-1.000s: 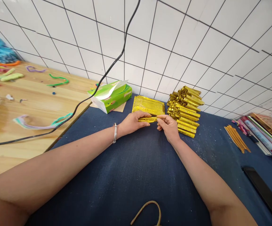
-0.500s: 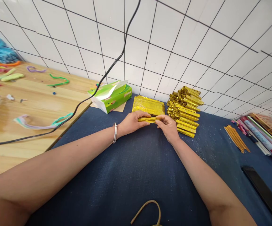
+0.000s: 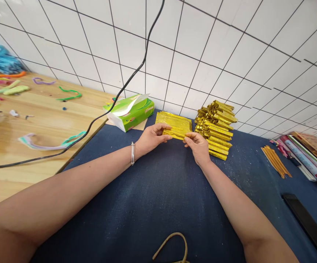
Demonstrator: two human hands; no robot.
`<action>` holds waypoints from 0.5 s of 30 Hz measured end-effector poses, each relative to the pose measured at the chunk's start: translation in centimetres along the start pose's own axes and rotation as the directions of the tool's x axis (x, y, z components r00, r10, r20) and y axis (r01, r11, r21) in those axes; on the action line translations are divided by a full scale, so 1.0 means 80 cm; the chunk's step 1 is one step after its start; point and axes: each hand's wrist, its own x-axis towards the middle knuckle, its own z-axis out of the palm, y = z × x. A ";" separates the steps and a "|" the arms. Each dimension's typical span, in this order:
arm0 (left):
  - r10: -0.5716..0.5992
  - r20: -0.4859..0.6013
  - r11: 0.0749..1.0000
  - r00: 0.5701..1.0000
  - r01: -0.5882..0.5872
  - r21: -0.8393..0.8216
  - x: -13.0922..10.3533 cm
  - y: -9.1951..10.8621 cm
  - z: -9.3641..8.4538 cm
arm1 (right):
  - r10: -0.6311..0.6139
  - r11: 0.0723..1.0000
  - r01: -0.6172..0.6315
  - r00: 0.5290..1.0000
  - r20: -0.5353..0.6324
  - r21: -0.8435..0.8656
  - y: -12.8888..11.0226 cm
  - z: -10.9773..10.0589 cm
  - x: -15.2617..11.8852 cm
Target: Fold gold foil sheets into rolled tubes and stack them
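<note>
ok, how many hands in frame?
2. Left hand on the left end of the gold foil piece; right hand on the piece's right end, near the folded gold pile. No others show.

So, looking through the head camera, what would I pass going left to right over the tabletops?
Blue bundle, purple squiggle, green squiggle, green tissue box, flat gold stack, pile of folded gold strips, orange-brown strips.

Left of the stacked, folded gold-foil strips (image 3: 219,128), two bare hands (image 3: 175,140) pinch a crinkled gold-foil sheet (image 3: 177,133) by its ends above the dark-blue worktop (image 3: 158,204).
</note>
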 end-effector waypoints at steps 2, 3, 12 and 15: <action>-0.002 -0.010 1.000 1.000 0.002 -0.023 0.000 0.001 0.000 | 0.001 1.000 -0.001 1.000 0.001 -0.002 0.000 0.000 0.000; 0.000 -0.014 1.000 1.000 0.000 -0.027 0.001 0.001 -0.001 | 0.004 1.000 -0.004 1.000 0.001 -0.005 0.000 0.000 0.000; 0.034 -0.060 0.999 0.998 -0.034 0.011 0.002 0.000 -0.004 | 0.005 1.000 -0.005 1.000 0.022 -0.021 -0.001 0.002 -0.001; 0.038 -0.082 0.999 0.996 -0.036 0.019 0.001 0.004 -0.002 | 0.026 0.999 -0.025 0.999 0.019 -0.032 0.000 0.002 -0.001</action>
